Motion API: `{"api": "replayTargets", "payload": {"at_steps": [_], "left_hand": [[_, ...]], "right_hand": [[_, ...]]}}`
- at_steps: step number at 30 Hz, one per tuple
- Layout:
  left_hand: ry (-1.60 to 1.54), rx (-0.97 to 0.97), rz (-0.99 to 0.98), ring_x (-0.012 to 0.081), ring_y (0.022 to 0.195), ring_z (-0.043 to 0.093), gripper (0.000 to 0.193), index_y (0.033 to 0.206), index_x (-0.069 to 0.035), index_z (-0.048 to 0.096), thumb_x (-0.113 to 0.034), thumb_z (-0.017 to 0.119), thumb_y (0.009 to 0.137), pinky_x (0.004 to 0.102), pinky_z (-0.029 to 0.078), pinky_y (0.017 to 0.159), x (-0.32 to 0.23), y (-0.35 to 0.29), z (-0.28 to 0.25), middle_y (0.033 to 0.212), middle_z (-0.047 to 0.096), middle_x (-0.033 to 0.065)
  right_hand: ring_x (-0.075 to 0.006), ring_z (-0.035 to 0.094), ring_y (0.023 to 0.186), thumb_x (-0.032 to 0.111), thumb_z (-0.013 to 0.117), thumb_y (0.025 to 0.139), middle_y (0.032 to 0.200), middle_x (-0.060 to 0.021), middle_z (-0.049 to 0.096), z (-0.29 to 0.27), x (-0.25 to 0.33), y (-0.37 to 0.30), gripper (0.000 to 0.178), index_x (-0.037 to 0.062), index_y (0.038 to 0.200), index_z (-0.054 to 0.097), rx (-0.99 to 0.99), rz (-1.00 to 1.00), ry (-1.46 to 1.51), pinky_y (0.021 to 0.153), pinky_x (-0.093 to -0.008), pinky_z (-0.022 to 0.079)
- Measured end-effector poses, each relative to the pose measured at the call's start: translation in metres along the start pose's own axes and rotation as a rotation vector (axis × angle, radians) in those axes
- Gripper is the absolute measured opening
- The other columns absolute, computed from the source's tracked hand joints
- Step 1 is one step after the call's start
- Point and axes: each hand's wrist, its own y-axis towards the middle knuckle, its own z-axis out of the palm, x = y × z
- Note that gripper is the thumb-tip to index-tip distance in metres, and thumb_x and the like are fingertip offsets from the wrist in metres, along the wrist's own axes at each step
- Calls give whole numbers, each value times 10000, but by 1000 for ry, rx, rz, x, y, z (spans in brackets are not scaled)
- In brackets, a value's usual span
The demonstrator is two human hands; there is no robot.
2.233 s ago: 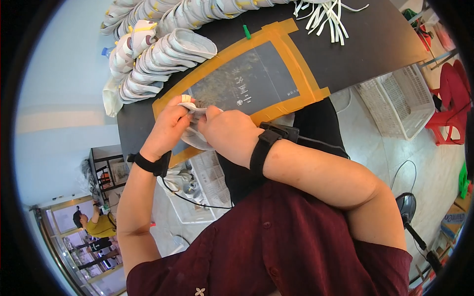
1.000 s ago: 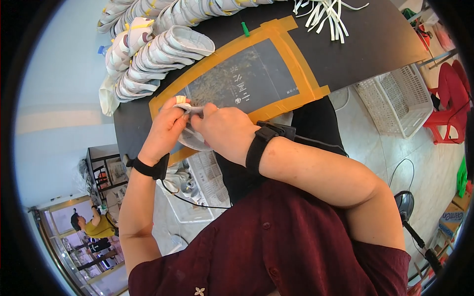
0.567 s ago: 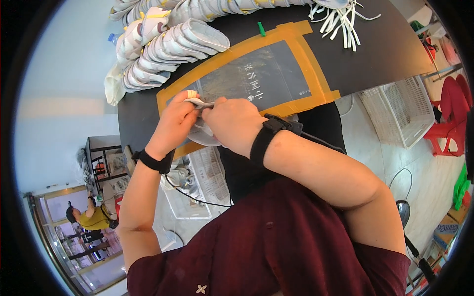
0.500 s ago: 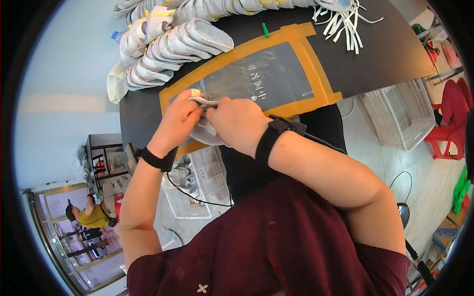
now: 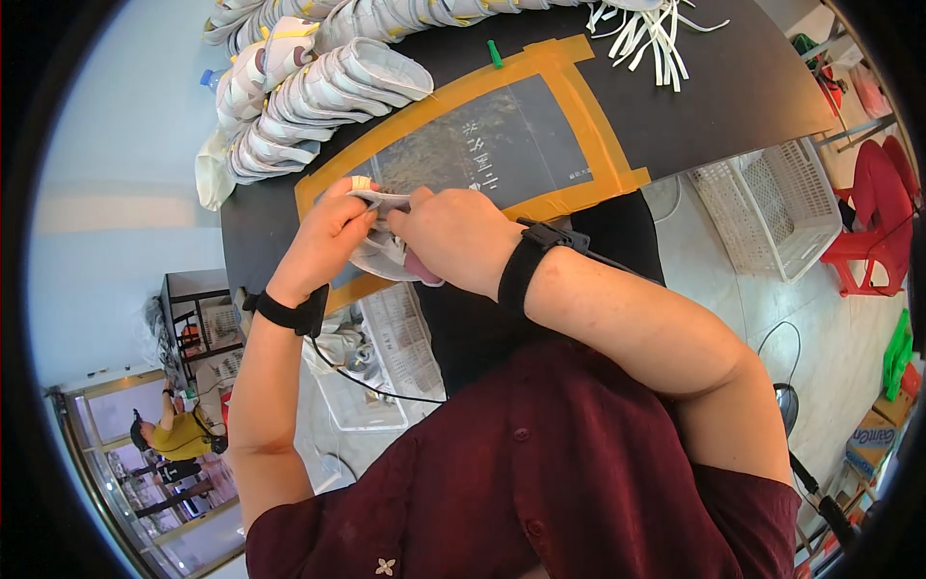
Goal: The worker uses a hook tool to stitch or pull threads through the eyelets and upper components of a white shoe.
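Observation:
A pale grey-white fabric shoe upper (image 5: 378,259) with a mauve patch is held between my two hands over the near left edge of the table. My left hand (image 5: 323,234) pinches its far left edge, with a pale yellow wrap round one finger. From the right, my right hand (image 5: 455,234) closes on the same piece with bent fingers. Its fingertips are partly hidden, and whether they hold anything small as well I cannot make out. Beyond my hands lies a dark printed sheet (image 5: 526,125) framed by yellow-orange tape (image 5: 617,145) on the table.
Rows of nested shoe uppers (image 5: 328,101) lie at the far left of the black table (image 5: 733,87). White strips (image 5: 661,48) hang loose at the far right, near a green tool (image 5: 495,53). White plastic baskets (image 5: 772,212), a red stool (image 5: 868,232) and another person (image 5: 178,436) are around.
The whole view has shifted slightly, with table things now a little further left and higher. Both hands stay on the shoe upper, and more of its mauve patch shows under my right hand.

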Motion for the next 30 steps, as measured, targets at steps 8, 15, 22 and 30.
{"api": "replayTargets", "payload": {"at_steps": [8,15,22,30], "left_hand": [[-25,23,-39,248,1048,572,166,776,50,549,-42,554,915,313,433,879,-3,-2,-1,1194,586,167],[-14,-35,22,248,1033,572,121,800,38,566,-20,557,905,313,433,884,0,-6,5,1224,586,159],[23,-69,63,267,1019,574,100,832,43,575,-22,563,907,325,441,877,4,-9,7,1194,602,162],[33,-70,62,278,1054,575,112,823,44,568,-28,573,909,333,436,894,4,-9,6,1202,604,171]], "right_hand": [[-332,680,855,142,717,752,957,-178,647,-1,2,-1,274,33,1001,686,-2,43,102,735,-413,557],[-337,674,728,138,624,846,902,-177,621,10,9,5,212,24,1025,639,-19,70,6,663,-409,560],[-334,677,726,132,641,833,914,-169,622,11,13,8,227,22,1032,629,65,176,62,661,-410,558],[-311,681,720,156,662,816,905,-161,615,2,4,-2,241,34,1020,623,-13,-32,16,639,-395,558]]}}
